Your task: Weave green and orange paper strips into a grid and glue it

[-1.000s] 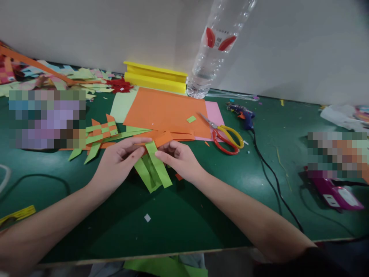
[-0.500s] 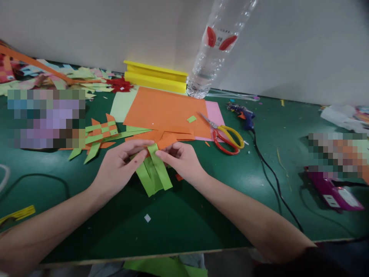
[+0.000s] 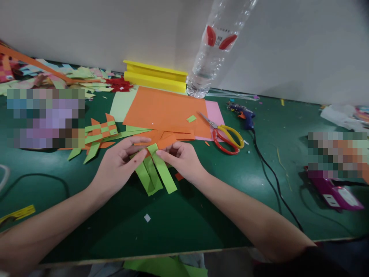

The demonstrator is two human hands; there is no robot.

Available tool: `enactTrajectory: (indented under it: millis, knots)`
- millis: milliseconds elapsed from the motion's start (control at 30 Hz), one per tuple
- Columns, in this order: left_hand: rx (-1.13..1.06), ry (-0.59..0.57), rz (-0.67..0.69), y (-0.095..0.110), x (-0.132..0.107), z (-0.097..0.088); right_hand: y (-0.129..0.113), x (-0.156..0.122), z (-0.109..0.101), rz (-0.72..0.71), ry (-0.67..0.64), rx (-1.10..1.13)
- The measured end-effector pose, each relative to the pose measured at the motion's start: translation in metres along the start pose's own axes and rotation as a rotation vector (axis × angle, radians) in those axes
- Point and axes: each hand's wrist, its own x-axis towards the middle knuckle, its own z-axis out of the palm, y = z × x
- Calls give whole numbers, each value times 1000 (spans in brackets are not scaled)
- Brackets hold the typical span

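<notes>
Green paper strips [image 3: 150, 176] and orange paper strips [image 3: 167, 141] cross each other between my two hands, over the front of the table. My left hand [image 3: 122, 157] pinches the left side of this crossing between thumb and fingers. From the right, my right hand [image 3: 178, 156] grips the orange strip and the edge of a green one, its thumb beside the green fold. The green ends hang towards me. To the left lies a woven orange and green paper fish [image 3: 102, 130]. Part of the crossing is hidden behind my fingers.
Behind my hands lie orange paper sheets [image 3: 170, 107] and scissors [image 3: 227, 136] with red and yellow handles. A glue gun [image 3: 243, 115] trails a black cord on the right. A water bottle [image 3: 213, 57] and folded yellow card [image 3: 155, 79] stand by the wall; paper scraps [image 3: 83, 73] lie back left.
The front green strip has swung to the right at its lower end, widening the gap from the other green strips. My left fingers have lifted slightly; my right hand stays nearly still.
</notes>
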Motion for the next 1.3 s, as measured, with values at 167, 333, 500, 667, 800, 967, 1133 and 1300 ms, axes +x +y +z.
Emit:
enactTrajectory:
  millis: [167,333,500,667,800,967,1133,1300]
  knots:
    - [18,8,-2,3,1,1,3,0,0,-1,-8,0]
    - [45,40,26,-1,2,0,3,0,-1,-12,-18,-38]
    - [15,36,23,-4,3,0,4,0,-1,-22,-18,-43]
    - [-59,-18,-53,-1,2,-1,7,0,-2,-37,-49,-3]
    - [-59,9,-46,1,1,0,4,-1,-2,-38,-94,82]
    - [-91,-29,-60,2,0,1,2,-1,-3,-48,-115,106]
    - [-36,-48,-23,-1,1,1,4,0,-2,-142,-117,111]
    - [33,-65,-12,-4,2,0,6,0,-3,-132,-94,34]
